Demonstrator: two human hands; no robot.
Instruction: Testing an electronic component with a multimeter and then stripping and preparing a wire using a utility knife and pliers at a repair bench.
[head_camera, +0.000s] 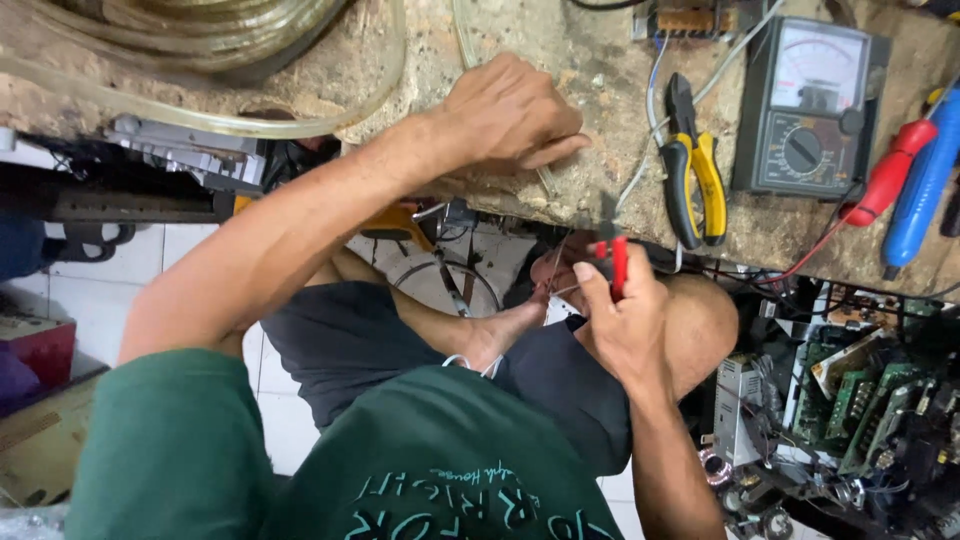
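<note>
My left hand (510, 115) rests on the rough, stained workbench top (600, 60) near its front edge, with the fingers pinched together. A thin white wire (556, 262) runs down from under those fingers toward my right hand (625, 325). That hand is lower, off the bench over my lap, and grips a small red-handled tool (618, 262) with its tip pointing up toward the bench edge. The wire's end meets the tool's tip. I cannot tell what kind of tool head it has.
Yellow-handled pliers (695, 170), an analog multimeter (810, 110) and red (885, 180) and blue (925, 180) handled tools lie on the bench at right. Clear hose (200, 40) coils at top left. Green circuit boards (860, 390) pile up at lower right. My bare foot (505, 330) is tucked below.
</note>
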